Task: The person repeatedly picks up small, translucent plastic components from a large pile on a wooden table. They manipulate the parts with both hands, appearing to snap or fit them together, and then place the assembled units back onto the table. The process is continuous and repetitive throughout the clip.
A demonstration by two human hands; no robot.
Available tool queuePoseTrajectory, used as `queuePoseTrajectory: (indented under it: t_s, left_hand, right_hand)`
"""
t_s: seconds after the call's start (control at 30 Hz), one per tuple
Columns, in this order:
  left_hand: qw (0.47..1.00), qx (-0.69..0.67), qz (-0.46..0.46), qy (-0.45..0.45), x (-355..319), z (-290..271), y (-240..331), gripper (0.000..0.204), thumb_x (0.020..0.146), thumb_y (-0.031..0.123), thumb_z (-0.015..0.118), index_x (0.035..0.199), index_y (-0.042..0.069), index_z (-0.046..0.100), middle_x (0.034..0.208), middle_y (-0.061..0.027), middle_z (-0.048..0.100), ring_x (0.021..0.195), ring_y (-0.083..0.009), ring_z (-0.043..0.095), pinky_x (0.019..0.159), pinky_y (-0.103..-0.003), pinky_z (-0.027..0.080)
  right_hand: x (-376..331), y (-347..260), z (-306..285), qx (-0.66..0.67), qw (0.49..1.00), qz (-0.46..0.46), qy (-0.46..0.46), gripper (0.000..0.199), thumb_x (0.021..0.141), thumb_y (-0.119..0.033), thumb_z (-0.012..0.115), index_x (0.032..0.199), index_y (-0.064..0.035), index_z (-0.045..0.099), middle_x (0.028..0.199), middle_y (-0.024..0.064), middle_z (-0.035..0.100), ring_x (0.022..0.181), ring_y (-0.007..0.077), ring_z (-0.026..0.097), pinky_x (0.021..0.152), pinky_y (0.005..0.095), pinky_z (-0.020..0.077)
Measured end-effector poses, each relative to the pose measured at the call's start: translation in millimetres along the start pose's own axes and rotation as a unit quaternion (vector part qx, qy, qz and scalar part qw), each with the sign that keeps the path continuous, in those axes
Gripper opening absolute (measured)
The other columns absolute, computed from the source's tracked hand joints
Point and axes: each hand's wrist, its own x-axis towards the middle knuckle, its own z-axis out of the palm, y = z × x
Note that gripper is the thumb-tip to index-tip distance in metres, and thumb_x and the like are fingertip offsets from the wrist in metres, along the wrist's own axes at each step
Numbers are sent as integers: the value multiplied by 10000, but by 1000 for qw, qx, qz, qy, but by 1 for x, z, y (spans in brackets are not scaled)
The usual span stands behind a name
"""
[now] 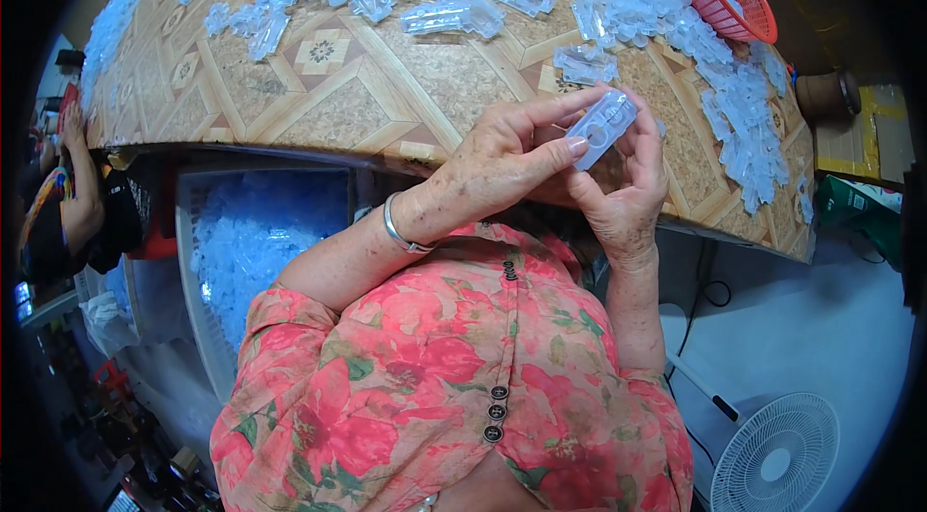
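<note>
right of mid-frame, my left hand (497,147) pinches a clear piece (610,118) and my right hand (628,201) cups it, maybe to steady it.

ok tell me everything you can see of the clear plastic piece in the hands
The clear plastic piece is elongated, see-through and faintly bluish, and looks like glossy molded plastic. Its visible face carries a ring-shaped outline and bright highlights. It is held up near the table's near edge, slanting with its far end toward the right. The left hand's thumb rests on its left edge; the right hand is at its right side. Its underside is hidden.
</note>
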Motion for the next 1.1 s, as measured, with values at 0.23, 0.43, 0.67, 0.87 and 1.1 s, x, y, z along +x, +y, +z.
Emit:
queuePoseTrajectory:
  t_s: [0.23, 0.43, 0.67, 0.87, 1.1]
  left_hand:
    - [997, 52, 49, 0, -1, -2, -5, 522, 1011, 119, 606, 1512, 91, 461, 1054, -12, 664, 921, -53, 570, 818, -216, 502]
    - [965, 217, 150, 2, 1, -6, -7, 502, 1005, 99, 600, 1491, 64, 481, 1150, -65, 641, 1010, -112, 587, 863, -253, 502]
    - [964, 220, 150, -21, 6, -11, -4, 486, 1038, 209, 570, 1491, 57, 479, 1209, -86, 638, 1054, -108, 584, 935, -254, 472]
    - [999, -3, 15, -48, 3, -13, -3, 518, 1032, 218, 592, 1510, 73, 457, 1163, -22, 673, 1038, -74, 582, 932, -250, 485]
    - [998, 34, 43, -31, 5, -10, -5, 516, 1031, 212, 595, 1511, 79, 457, 1157, -25, 674, 1032, -71, 587, 909, -237, 493]
  right_hand:
    - [-1, -1, -5, -73, 996, -40, -8, 851, 757, -105, 858, 1468, -25, 398, 1362, 144, 591, 1221, 224, 611, 1035, 350, 492]
    - [1, -7, -4, 1, 1000, 14, -9, 863, 744, -94, 866, 1464, -27, 396, 1334, 141, 608, 1223, 210, 609, 1035, 344, 490]
    - [3, -5, -6, -40, 999, 1, -1, 830, 759, -70, 844, 1453, -27, 391, 1301, 136, 622, 1186, 195, 626, 1023, 333, 493]
    - [2, -2, -3, -26, 1000, 6, -3, 821, 765, -63, 830, 1454, -13, 387, 1279, 136, 630, 1178, 192, 631, 1016, 333, 497]
    - [4, -5, 0, -22, 999, 32, -1, 840, 764, -74, 836, 1464, -7, 376, 1268, 150, 642, 1165, 206, 643, 1000, 339, 512]
